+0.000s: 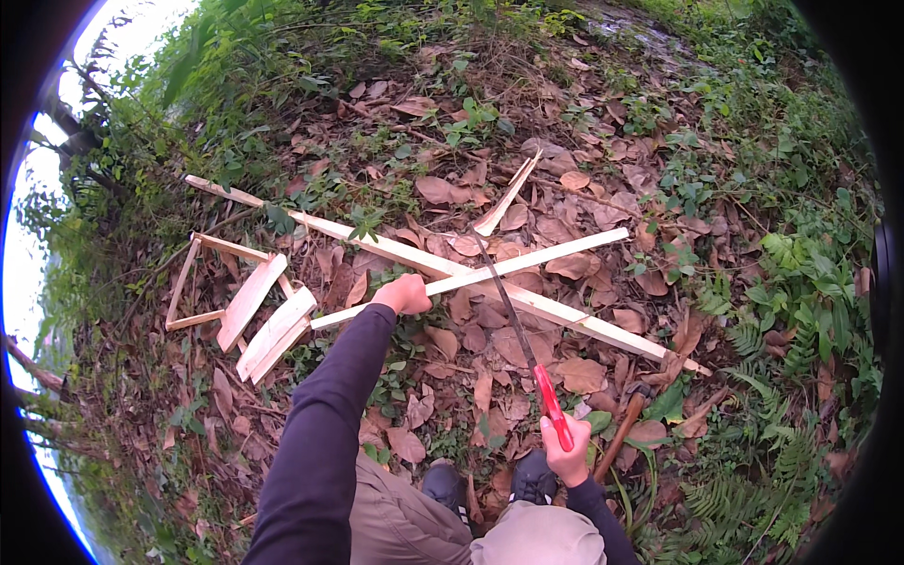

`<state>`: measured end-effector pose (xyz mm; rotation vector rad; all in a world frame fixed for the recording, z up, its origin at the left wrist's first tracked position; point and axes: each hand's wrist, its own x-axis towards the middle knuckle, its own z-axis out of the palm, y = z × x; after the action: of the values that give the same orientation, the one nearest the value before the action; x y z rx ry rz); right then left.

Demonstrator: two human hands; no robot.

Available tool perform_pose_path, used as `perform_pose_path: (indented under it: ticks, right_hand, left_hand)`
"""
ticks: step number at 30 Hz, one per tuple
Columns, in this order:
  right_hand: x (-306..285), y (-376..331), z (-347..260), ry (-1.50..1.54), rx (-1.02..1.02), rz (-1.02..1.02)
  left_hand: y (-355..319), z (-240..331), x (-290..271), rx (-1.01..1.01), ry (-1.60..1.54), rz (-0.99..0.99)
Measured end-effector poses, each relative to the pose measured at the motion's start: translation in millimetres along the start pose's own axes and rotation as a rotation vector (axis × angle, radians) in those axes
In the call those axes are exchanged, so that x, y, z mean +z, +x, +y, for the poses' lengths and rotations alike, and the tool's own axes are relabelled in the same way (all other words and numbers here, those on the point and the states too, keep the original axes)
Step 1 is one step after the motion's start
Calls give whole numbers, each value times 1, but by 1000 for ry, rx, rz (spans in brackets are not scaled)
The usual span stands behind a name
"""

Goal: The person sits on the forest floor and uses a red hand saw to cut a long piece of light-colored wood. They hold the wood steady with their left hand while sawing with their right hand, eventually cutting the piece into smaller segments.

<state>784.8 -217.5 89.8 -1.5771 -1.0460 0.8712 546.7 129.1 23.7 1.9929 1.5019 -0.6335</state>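
Observation:
My right hand (567, 450) is closed round the red handle of a handsaw (515, 325). The dark, narrow blade points away from me and crosses a pale wooden strip (565, 250); whether its teeth have cut in is too small to tell. My left hand (405, 294) is a closed fist on that same strip, left of the blade. Beneath it, a longer wooden batten (603, 330) runs from upper left to lower right, so the two pieces form an X. Just beyond the saw's tip lies a short splintered piece of wood (508, 200).
At the left, a thin wooden frame (184, 282) lies beside short boards (252, 301). A tool with a wooden handle (621, 433) rests near my right hand, its dark head partly among leaves. My shoes (534, 478) stand close by on leaf-covered ground (405, 443). Ferns (744, 480) grow at the right.

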Motion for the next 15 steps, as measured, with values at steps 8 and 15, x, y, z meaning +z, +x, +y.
perform_pose_path:
  ticks: [8,15]
  right_hand:
    - [11,26,-19,-111,-41,-67]
    - [21,36,-26,-63,-1,21]
  left_hand:
    - [3,-12,9,14,-63,31]
    - [4,-6,18,94,-26,9]
